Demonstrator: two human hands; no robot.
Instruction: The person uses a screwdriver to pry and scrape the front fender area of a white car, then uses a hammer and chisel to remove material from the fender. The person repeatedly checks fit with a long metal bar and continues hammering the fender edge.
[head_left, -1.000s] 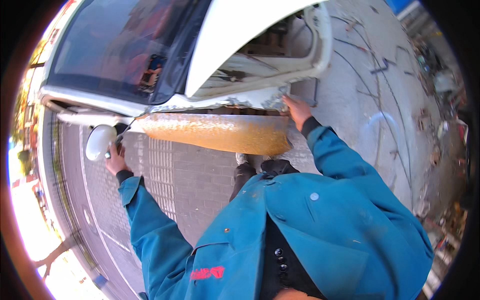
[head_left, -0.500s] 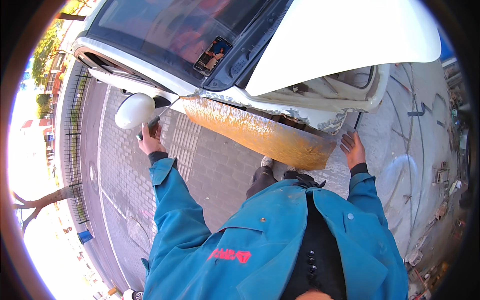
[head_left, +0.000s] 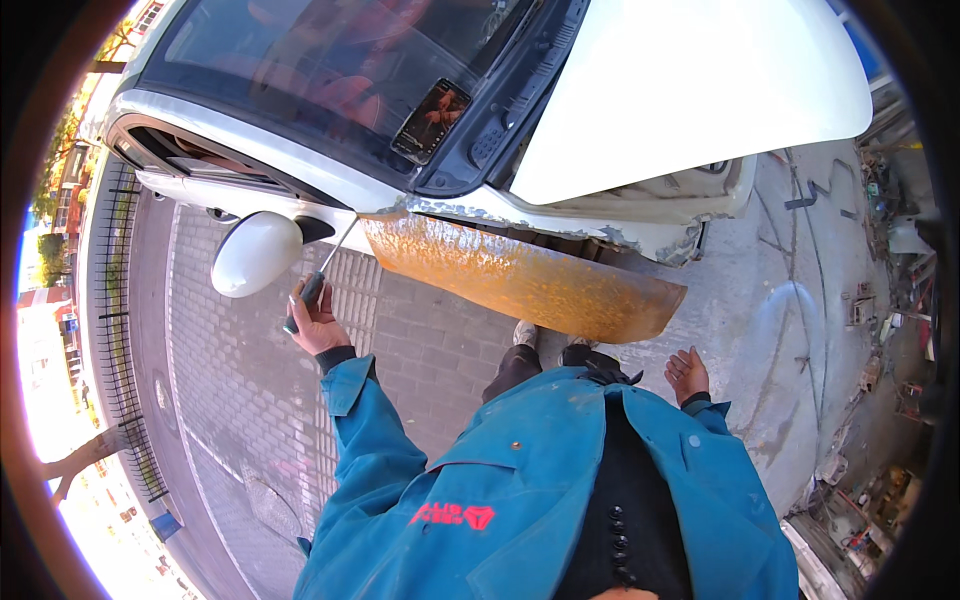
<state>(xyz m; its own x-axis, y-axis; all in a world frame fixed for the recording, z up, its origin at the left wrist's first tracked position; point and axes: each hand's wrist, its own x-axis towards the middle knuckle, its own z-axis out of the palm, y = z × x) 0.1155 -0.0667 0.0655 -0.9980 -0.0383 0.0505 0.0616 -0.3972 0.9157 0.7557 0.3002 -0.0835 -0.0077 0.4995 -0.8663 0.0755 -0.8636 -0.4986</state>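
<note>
My left hand (head_left: 321, 331) is closed round the dark handle of a screwdriver (head_left: 311, 290). Its thin metal shaft points up to the left end of a loose-looking fender panel (head_left: 525, 280); whether the tip touches is too fine to tell. The panel is long, curved and orange-brown, with worn, flaking colour, and it sits along the side of a white car (head_left: 265, 155). A white side mirror (head_left: 257, 254) is just beyond my left hand. My right hand (head_left: 686, 374) holds nothing, fingers apart and slightly curled, a little off the panel's right end.
The car's white hood (head_left: 690, 95) stands raised. A phone (head_left: 431, 121) lies at the base of the windshield. Chipped paint runs along the body edge above the panel. Grey paving (head_left: 440, 325) lies underfoot, with clutter (head_left: 905, 385) at the far right and a fence (head_left: 118, 330) at left.
My right hand has drawn back from the panel's right end toward my body. My left hand sits lower, and the screwdriver's shaft is now plainly visible. The whole view has shifted slightly.
</note>
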